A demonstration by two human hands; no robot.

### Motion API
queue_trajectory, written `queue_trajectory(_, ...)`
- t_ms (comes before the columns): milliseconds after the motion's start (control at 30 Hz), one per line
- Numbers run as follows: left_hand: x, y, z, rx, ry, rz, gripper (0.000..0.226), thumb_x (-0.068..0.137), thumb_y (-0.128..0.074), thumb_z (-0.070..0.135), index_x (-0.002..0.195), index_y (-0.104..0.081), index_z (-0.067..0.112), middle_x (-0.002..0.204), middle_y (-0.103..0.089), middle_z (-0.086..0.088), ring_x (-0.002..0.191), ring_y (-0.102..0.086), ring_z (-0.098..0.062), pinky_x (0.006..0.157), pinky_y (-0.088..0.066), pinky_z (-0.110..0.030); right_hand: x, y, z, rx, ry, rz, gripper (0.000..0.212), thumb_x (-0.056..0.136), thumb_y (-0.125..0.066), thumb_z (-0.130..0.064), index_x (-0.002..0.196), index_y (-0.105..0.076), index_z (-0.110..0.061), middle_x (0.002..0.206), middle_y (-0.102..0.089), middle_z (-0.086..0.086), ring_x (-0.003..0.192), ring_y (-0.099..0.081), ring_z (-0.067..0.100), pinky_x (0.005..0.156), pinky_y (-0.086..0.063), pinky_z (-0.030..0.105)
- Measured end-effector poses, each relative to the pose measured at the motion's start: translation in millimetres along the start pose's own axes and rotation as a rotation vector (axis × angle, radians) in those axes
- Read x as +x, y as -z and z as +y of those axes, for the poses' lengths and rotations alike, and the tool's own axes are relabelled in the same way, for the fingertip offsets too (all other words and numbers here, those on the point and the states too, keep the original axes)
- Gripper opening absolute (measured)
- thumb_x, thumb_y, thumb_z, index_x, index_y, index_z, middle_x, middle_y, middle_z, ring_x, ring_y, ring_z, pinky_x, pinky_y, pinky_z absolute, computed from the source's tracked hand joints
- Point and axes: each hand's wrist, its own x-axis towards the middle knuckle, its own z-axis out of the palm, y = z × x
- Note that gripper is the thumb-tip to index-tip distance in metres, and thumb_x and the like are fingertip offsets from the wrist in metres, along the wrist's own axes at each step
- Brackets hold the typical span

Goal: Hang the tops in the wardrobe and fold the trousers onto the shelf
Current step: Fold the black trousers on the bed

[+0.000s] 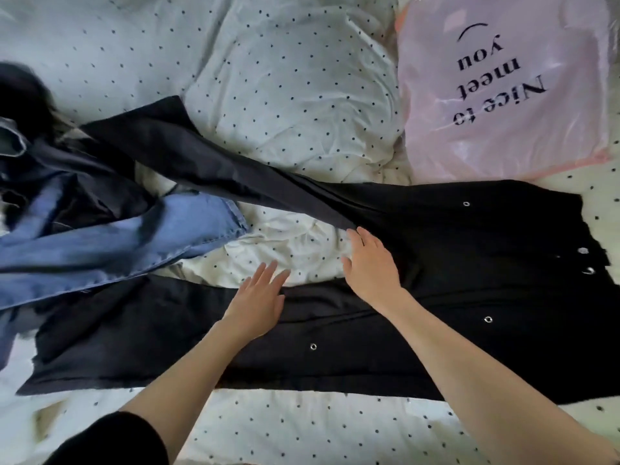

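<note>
Black trousers (469, 297) with metal eyelets lie spread across the bed, waist to the right, the two legs splayed to the left. My left hand (258, 300) rests flat on the near leg, fingers apart. Flat at the crotch, where the legs part, lies my right hand (370, 266), fingers apart as well. Blue jeans (117, 239) lie crumpled at the left, partly over the near black leg and under the far one.
The bed (285, 88) has a white cover with small black dots. A pink plastic bag (503, 88) printed "Nice to meet you" lies at the far right. A heap of dark clothes (23, 105) sits at the far left.
</note>
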Motion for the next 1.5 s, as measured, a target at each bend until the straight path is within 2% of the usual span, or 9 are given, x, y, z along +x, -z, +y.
queue_trajectory(400, 72.1, 81.0, -194.9, -0.114, -0.002, 0.267, 0.049, 0.094, -0.045, 0.011, 0.142, -0.034, 0.014, 0.153, -0.023, -0.008, 0.143, -0.015, -0.022, 0.112, -0.023, -0.039, 161.8, -43.3, -115.6, -0.239, -0.248, 0.215, 0.035, 0.094, -0.050, -0.032, 0.125, -0.043, -0.015, 0.126, -0.046, 0.008, 0.118, -0.040, 0.028, 0.096, -0.030, 0.047)
queue_trajectory(567, 93.8, 96.9, -190.4, -0.043, -0.088, 0.261, 0.058, 0.095, -0.042, 0.008, 0.147, -0.021, 0.021, 0.158, -0.006, 0.001, 0.145, 0.000, -0.017, 0.114, -0.017, -0.036, 155.5, -37.0, -118.7, -0.193, -0.134, 0.256, 0.017, 0.093, -0.052, -0.024, 0.108, -0.055, -0.016, 0.105, -0.056, 0.001, 0.103, -0.049, 0.023, 0.089, -0.028, 0.038)
queue_trajectory(700, 119.5, 112.6, -167.7, 0.269, -0.227, 0.358, 0.088, 0.084, -0.043, -0.002, 0.149, 0.006, 0.031, 0.157, 0.014, 0.000, 0.144, 0.012, -0.027, 0.115, -0.006, -0.051, 100.6, -47.4, -134.4, -0.194, 0.062, 0.399, 0.019, 0.069, -0.078, -0.012, 0.080, -0.063, -0.012, 0.072, -0.061, -0.001, 0.066, -0.058, 0.022, 0.071, -0.044, 0.040)
queue_trajectory(800, 130.3, 109.3, -150.4, 0.511, -0.486, 0.224, 0.071, 0.085, -0.047, 0.009, 0.146, -0.020, 0.035, 0.158, 0.002, -0.001, 0.143, 0.015, -0.031, 0.110, 0.008, -0.060, 72.1, -56.1, -131.8, -0.253, 0.134, 0.363, 0.023, 0.061, -0.083, -0.014, 0.072, -0.062, -0.015, 0.064, -0.057, -0.005, 0.058, -0.056, 0.018, 0.070, -0.045, 0.036)
queue_trajectory(867, 128.8, 99.0, -143.8, 0.576, -0.529, 0.118, 0.044, 0.089, -0.047, 0.014, 0.130, -0.045, 0.028, 0.148, -0.028, -0.001, 0.145, 0.007, -0.027, 0.106, 0.015, -0.061, 64.4, -56.0, -125.8, -0.303, 0.162, 0.330, 0.023, 0.060, -0.083, -0.014, 0.071, -0.062, -0.016, 0.062, -0.056, -0.006, 0.057, -0.055, 0.017, 0.069, -0.046, 0.035)
queue_trajectory(1033, 105.4, 99.4, -160.3, 0.647, -0.357, 0.138, 0.025, 0.093, -0.045, 0.028, 0.115, -0.056, 0.024, 0.122, -0.047, -0.001, 0.138, -0.022, -0.024, 0.103, 0.023, -0.060, 63.6, -38.0, -112.0, -0.334, 0.161, 0.298, 0.025, 0.056, -0.083, -0.012, 0.071, -0.063, -0.015, 0.062, -0.056, -0.004, 0.055, -0.055, 0.018, 0.063, -0.049, 0.035)
queue_trajectory(1267, 48.0, 109.5, -218.1, 0.803, -0.045, 0.052, 0.034, 0.087, -0.052, 0.021, 0.121, -0.048, 0.022, 0.120, -0.050, 0.002, 0.142, -0.014, -0.029, 0.097, 0.030, -0.063, 40.1, -48.8, -110.5, -0.452, 0.046, -0.004, 0.038, 0.035, -0.088, -0.011, 0.063, -0.064, -0.019, 0.049, -0.051, -0.004, 0.045, -0.054, 0.015, 0.059, -0.048, 0.035)
queue_trajectory(1400, 19.4, 100.1, -229.4, 0.767, 0.080, 0.118, 0.032, 0.088, -0.049, 0.019, 0.120, -0.048, 0.019, 0.117, -0.052, -0.001, 0.141, -0.015, -0.031, 0.107, 0.017, -0.060, 49.4, -55.2, -119.1, -0.473, 0.057, -0.217, 0.018, 0.081, -0.061, -0.014, 0.098, -0.058, -0.018, 0.089, -0.064, -0.002, 0.083, -0.063, 0.021, 0.094, -0.034, 0.042)
queue_trajectory(1500, 8.7, 101.5, -242.9, 0.671, 0.181, 0.202, 0.036, 0.088, -0.047, 0.017, 0.124, -0.048, 0.018, 0.120, -0.052, -0.001, 0.136, -0.026, -0.030, 0.114, -0.010, -0.050, 69.9, -51.4, -128.8, -0.480, 0.040, -0.330, 0.013, 0.092, -0.047, -0.022, 0.101, -0.054, -0.019, 0.099, -0.063, -0.004, 0.095, -0.060, 0.020, 0.099, -0.026, 0.041)
